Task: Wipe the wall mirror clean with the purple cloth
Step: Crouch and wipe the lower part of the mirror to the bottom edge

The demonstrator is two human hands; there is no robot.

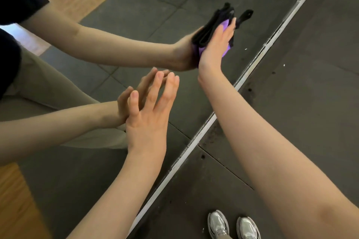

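Pressing flat against the wall mirror (136,21), the right hand (215,44) keeps the purple cloth (225,25) pinned to the glass — its fingers are laid out straight over the folded fabric, with purple edges seen above the fingertips and below the palm. A black layer or backing is seen along the cloth's upper left side, though how much of that is reflection cannot be told. The left hand (149,116) is held lower and to the left, fingers straight and slightly spread, nothing gripped; its fingertips are met by their reflection, so contact with the glass is suggested but cannot be confirmed. Both arms are mirrored in the glass, along with a dark sleeve and khaki trousers. The mirror's pale bottom frame (194,141) is seen running diagonally across the view — beyond it, dark rubber floor tiles (310,83) are laid. A pair of silver sneakers (233,225) is visible at the bottom edge.
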